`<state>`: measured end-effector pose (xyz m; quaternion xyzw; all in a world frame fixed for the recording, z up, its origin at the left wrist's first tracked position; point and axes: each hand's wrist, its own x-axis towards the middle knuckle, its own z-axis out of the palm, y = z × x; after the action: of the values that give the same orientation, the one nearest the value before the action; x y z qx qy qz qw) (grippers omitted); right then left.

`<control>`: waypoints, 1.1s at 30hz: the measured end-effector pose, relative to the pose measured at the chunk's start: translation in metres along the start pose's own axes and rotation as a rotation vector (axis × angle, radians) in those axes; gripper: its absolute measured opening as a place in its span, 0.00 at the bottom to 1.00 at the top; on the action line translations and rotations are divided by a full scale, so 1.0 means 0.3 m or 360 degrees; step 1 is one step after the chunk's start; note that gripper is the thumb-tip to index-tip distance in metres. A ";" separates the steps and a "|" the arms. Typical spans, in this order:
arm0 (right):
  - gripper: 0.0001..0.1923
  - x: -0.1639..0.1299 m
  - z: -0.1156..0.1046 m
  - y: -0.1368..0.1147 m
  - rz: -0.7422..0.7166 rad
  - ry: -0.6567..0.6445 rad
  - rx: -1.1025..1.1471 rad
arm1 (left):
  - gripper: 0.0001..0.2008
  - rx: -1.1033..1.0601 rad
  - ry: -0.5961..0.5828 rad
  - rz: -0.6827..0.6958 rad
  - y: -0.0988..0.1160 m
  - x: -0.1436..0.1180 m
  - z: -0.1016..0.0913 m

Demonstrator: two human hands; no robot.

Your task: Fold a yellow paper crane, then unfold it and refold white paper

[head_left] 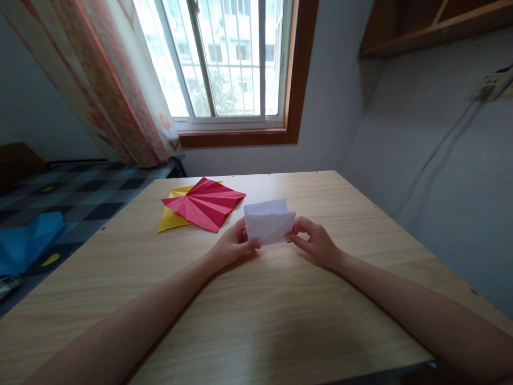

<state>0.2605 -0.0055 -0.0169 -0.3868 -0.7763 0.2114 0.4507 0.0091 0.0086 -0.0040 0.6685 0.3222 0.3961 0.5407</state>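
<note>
A folded white sheet of paper (269, 223) is held up just above the table, its layers parted a little along the top. My left hand (236, 238) grips its left side, with the thumb across the lower left corner and the fingers behind. On the other side, my right hand (315, 239) pinches the right edge near the lower corner between thumb and fingers. Beyond my left hand lies a creased red sheet of paper (212, 206), resting partly over a yellow sheet of paper (170, 219).
The light wooden table (256, 321) reaches toward a wall with a window (236, 64). To the left is a checked bed cover (100, 187) with a blue item (30, 238) on it. A cord (436, 147) hangs down the right wall below a wooden shelf (436, 40).
</note>
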 end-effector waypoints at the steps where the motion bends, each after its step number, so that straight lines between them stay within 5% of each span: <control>1: 0.04 -0.001 0.001 -0.001 0.0013 -0.0020 0.0018 | 0.29 0.0024 0.0009 0.0018 -0.001 -0.002 0.003; 7: 0.11 -0.006 0.020 0.019 0.0308 -0.0184 0.0465 | 0.27 0.0523 0.0199 0.0069 -0.013 -0.032 0.012; 15: 0.22 0.006 0.026 0.050 0.0547 -0.0419 0.1079 | 0.23 0.0680 0.0189 0.0127 -0.031 -0.039 0.014; 33: 0.16 -0.002 0.045 0.047 0.0648 -0.0449 0.1085 | 0.19 0.1049 0.0293 0.0050 0.006 -0.034 0.030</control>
<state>0.2549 0.0030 -0.0336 -0.3283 -0.6238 0.5916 0.3913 0.0120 -0.0048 -0.0049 0.7737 0.4699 0.3377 0.2580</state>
